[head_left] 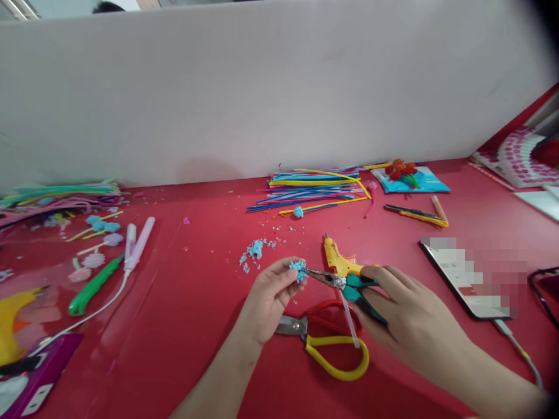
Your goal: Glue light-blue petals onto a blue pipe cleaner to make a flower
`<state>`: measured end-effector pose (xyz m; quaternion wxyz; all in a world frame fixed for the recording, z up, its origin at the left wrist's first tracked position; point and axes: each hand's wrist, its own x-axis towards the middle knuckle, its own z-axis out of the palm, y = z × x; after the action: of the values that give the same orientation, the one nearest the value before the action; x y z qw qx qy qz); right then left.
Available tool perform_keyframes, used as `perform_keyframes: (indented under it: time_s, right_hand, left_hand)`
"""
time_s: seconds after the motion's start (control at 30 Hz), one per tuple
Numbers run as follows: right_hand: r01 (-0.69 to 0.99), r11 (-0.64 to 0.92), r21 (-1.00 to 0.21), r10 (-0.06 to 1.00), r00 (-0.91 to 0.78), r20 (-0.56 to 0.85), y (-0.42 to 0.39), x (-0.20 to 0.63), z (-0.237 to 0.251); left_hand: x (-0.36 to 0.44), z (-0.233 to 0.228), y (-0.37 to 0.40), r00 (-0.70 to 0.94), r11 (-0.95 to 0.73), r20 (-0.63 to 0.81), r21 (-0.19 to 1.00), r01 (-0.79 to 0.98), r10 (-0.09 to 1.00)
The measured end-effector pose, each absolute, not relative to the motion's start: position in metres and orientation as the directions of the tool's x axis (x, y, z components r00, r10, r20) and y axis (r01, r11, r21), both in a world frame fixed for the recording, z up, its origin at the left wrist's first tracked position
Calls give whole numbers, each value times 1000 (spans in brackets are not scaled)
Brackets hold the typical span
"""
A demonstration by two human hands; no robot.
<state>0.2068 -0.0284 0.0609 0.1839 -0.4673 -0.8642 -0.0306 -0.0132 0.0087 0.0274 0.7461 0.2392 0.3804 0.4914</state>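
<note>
Yellow-handled scissors (325,340) lie under both hands. Right hand (410,317) grasps teal-handled pliers (345,285), long axis near level, tips pointing left. Left hand (268,294) pinches blue fuzzy ball (299,270) at those tips.

Pliers (332,281) on blue fuzzy ball (299,270)

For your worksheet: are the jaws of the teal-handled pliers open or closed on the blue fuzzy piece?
Closed: the pliers in the right hand pinch the blue fuzzy piece, which the left hand holds.
</note>
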Motion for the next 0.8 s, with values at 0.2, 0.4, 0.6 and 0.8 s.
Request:
perform_keyframes:
  time_s: [0.2, 0.4, 0.6, 0.8]
  right_hand:
    - [821, 566, -71, 781, -507, 365, -27, 203, 62]
    - [820, 570, -46, 770, -515, 377, -27, 202, 62]
    - [819, 574, 2, 754, -530, 388, -29, 203, 58]
    - [783, 598, 170, 709, -616, 343, -31, 208, 53]
  left_hand:
    - [-13, 27, 9, 201, 403, -352, 734, -547, 914]
    - [-12, 27, 8, 174, 372, -331, 773, -513, 927]
    - [-12, 25, 7, 184, 410, -372, 739, -534, 910]
    - [-13, 26, 7, 222, 450, -398, 690, -567, 890]
